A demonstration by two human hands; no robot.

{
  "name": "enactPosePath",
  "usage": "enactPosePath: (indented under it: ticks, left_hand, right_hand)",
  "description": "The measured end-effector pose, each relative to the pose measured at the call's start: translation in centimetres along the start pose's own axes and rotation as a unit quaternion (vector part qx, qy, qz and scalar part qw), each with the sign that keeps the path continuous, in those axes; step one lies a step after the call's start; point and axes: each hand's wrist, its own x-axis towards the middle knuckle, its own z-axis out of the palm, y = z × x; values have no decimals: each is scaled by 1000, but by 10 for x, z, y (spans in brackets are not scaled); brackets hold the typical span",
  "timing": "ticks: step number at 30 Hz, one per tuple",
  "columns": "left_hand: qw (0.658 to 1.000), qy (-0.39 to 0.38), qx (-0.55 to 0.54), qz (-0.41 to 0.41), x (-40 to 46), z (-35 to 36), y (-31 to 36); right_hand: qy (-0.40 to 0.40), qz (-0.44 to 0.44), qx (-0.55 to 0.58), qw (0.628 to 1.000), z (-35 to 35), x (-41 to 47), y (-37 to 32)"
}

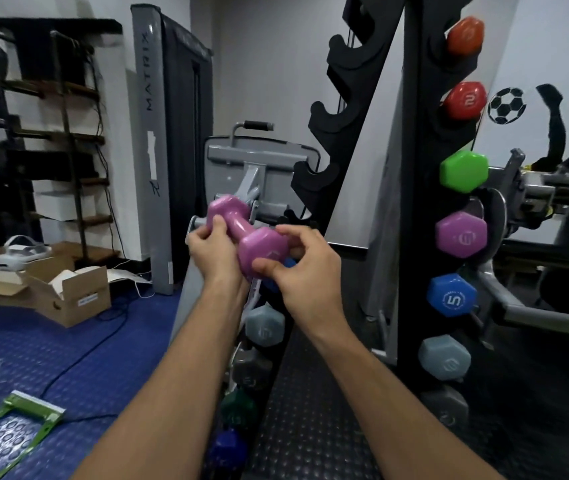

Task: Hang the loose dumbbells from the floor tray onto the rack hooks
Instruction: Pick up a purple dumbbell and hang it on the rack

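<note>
At frame centre, both hands grasp a purple dumbbell (246,237): left hand (212,251) around its handle, right hand (305,268) pinching the near head, beside the rack (414,202).

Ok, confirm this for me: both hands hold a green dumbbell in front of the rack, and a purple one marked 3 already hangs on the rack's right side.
Not quite. The head view shows the dumbbell held by the left hand and right hand is purple, not green. The rest holds: it is in front of the rack, where a purple dumbbell marked 3 already hangs on the right side.
</note>
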Motion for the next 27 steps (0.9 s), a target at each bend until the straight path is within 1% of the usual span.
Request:
enactPosePath:
  ticks: [2,5,8,10,13,15,17,20,24,27]
  left_hand:
    - [997,-71,-18,-33,4,18,8]
    - [979,-186,-41,-75,1,36,14]
    - [967,-243,14,-79,1,58,16]
    - [962,-255,60,-77,7,69,14]
    - [955,-275,79,-85,20,75,8]
    - [951,-281,89,-94,28,73,6]
    - [951,-270,104,-107,35,75,6]
    - [946,-274,125,-118,44,81,6]
    - [925,-309,175,-138,54,92,1]
    - [909,-326,215,-147,57,96,-2]
  right_hand:
    - [32,14,-6,999,7,15,-2]
    - [59,50,-24,997,8,35,2]
    - [84,81,-75,990,3,48,11]
    - [97,99,-106,985,0,55,17]
    - [86,105,-131,982,1,66,18]
    - [78,112,-125,983,3,74,18]
    - [77,129,-119,982,6,83,17]
    - [88,135,-128,979,11,92,18]
    - [101,114,-153,976,10,94,24]
    - [105,119,-157,975,4,95,30]
